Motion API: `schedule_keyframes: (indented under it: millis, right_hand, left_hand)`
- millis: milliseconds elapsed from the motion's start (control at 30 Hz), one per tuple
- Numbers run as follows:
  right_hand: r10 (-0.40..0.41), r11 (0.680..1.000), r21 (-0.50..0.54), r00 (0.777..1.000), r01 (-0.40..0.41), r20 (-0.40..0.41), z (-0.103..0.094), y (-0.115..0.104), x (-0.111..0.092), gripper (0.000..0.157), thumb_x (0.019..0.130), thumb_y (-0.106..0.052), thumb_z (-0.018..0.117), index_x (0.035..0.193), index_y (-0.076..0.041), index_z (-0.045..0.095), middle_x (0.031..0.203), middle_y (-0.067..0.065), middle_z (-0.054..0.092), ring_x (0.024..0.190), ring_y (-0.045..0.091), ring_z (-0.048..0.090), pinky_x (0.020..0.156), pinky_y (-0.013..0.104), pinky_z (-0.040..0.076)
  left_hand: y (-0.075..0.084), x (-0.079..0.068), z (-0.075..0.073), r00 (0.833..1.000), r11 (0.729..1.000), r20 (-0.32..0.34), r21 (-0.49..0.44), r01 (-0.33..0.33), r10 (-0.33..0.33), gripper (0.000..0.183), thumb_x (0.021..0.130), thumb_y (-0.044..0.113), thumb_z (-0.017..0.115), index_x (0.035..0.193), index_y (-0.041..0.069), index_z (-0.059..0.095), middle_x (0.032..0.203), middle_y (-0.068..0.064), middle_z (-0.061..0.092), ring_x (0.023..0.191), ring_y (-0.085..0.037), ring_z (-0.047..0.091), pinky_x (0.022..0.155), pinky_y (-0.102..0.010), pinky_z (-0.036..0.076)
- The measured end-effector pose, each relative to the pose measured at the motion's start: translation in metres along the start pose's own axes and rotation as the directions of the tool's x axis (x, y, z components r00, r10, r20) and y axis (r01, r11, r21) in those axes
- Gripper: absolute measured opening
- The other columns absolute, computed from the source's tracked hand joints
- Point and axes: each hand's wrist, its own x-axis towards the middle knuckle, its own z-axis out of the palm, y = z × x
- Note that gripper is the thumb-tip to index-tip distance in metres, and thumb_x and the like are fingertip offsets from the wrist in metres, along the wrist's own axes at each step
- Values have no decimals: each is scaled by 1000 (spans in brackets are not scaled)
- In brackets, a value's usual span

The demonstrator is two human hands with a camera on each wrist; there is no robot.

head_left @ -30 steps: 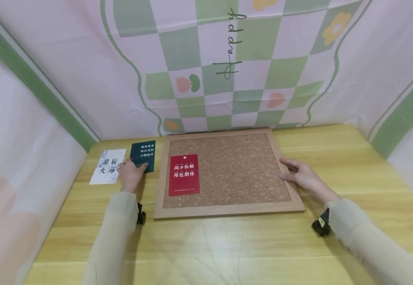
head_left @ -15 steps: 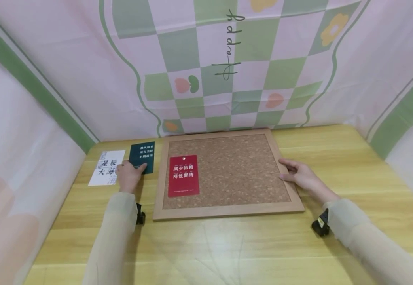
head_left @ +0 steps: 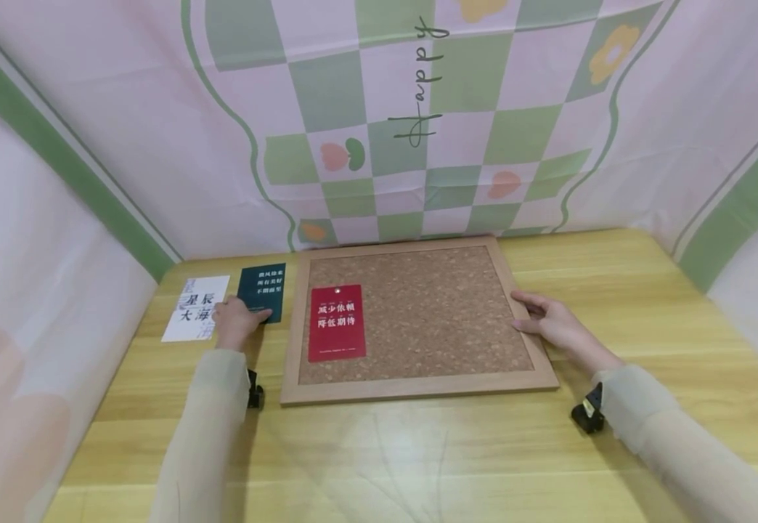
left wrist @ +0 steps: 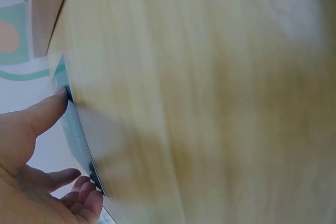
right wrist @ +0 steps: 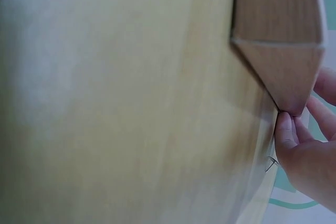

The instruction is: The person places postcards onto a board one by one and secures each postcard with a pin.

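A dark green card (head_left: 266, 283) with white characters lies on the table left of the framed corkboard (head_left: 431, 312). My left hand (head_left: 237, 322) holds this card at its near end; in the left wrist view the thumb is at one side and curled fingers at the other. Partly under the hand's left side is a white card (head_left: 189, 319) with black characters. A red card (head_left: 337, 330) lies on the left part of the cork, with a small pin head at its top. My right hand (head_left: 558, 327) grips the right side of the wooden frame (right wrist: 286, 69).
A wood-grain table (head_left: 353, 457) bears everything. Behind it hangs a cloth (head_left: 464, 73) with a green checked pattern, close to the board's far edge. In the right wrist view a small thin dark object (right wrist: 271, 163) shows near the right hand; its kind is unclear.
The green card has slid slightly nearer and a little rightward under my left hand, and the left wrist has shifted slightly. The right hand, corkboard, red card and white card stay put.
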Motion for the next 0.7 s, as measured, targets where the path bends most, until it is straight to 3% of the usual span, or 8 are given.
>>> schedule_keyframes:
  millis: [533, 700]
  right_hand:
    - [-6, 1000, 18, 1000, 6, 2, 0, -1, 0, 67, 94, -13, 58, 148, 6, 22, 151, 33, 25, 138, 48, 28, 111, 54, 29]
    - [-1, 1000, 14, 1000, 1, -4, 1, -2, -1, 66, 93, -11, 58, 148, 5, 23, 150, 32, 28, 137, 46, 32, 109, 44, 36]
  left_hand:
    - [-5, 2, 1, 999, 998, -46, 62, -19, 22, 81, 88, 37, 66, 135, -20, 32, 136, -42, 35, 131, -54, 29, 113, -58, 26]
    - [-6, 0, 0, 998, 999, -56, 33, -16, 18, 83, 86, 37, 69, 135, -20, 32, 133, -42, 34, 128, -53, 31, 109, -59, 31]
